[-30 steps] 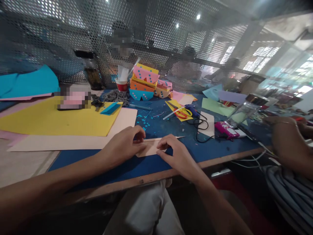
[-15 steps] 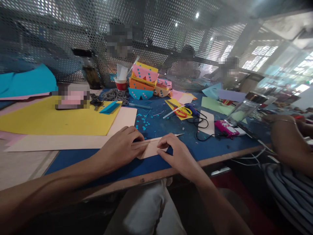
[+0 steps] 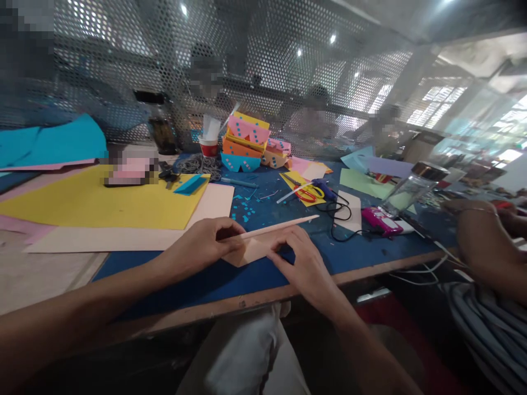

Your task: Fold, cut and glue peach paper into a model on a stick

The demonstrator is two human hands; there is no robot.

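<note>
A pale peach piece of folded paper point(image 3: 257, 248) lies between my hands near the front edge of the blue table. Its far edge stands up as a long narrow folded strip that runs off to the right. My left hand point(image 3: 220, 240) pinches the left end between thumb and fingers. My right hand point(image 3: 294, 249) is curled round the near right part, thumb and fingertips closing on the paper. Small blue paper scraps point(image 3: 245, 210) are scattered just beyond it.
Yellow card point(image 3: 156, 206) and other sheets lie at the left under a phone point(image 3: 132, 170). Behind are stacked paper glasses point(image 3: 247, 140) and a red cup point(image 3: 209, 147). Scissors point(image 3: 308, 192), a corded blue tool point(image 3: 324, 187) and a glass jar point(image 3: 411, 189) are at right, beside another person's arm point(image 3: 486, 236).
The paper's far edge has lifted from lying nearly flat to a raised fold. My left hand has opened its arch slightly around that end; the view has shifted a little.
</note>
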